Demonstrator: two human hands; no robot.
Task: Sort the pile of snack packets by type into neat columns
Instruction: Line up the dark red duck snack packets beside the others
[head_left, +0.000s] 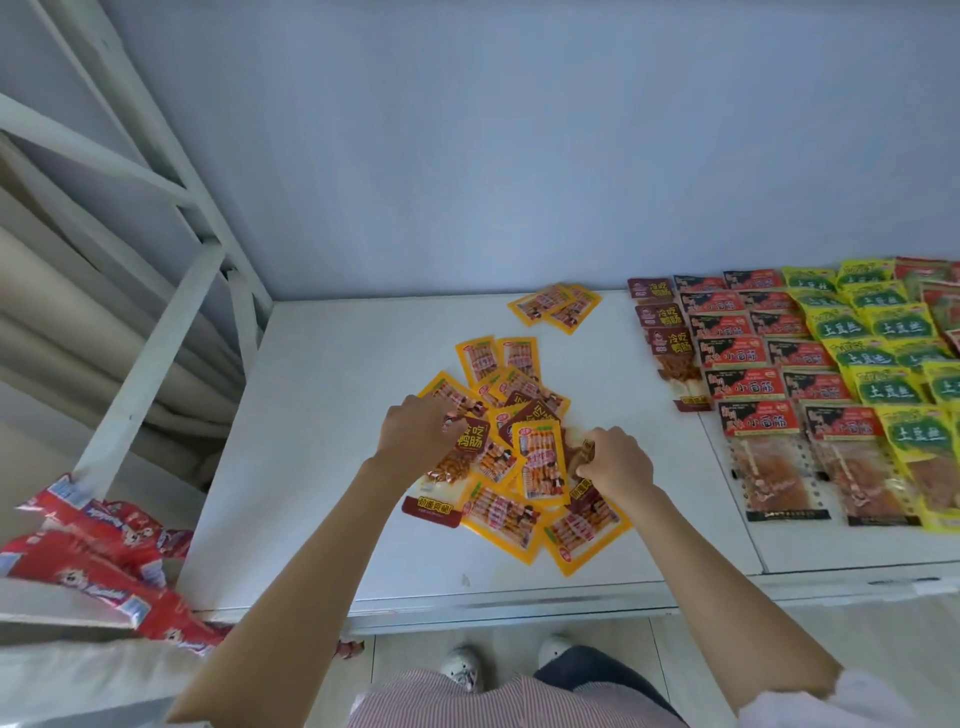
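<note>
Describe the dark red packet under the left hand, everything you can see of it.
The dark red packet lies flat in the mixed pile on the white table, tilted. Glossy plastic: a maroon top panel with yellow characters, a clear window showing orange-brown snack, a maroon bottom band. The left hand grips its top left corner. Yellow packets overlap its right side.

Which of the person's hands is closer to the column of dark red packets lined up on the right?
The right hand. It sits at the pile's right edge, nearer the dark red column; the left hand is across the pile, farther left.
</note>
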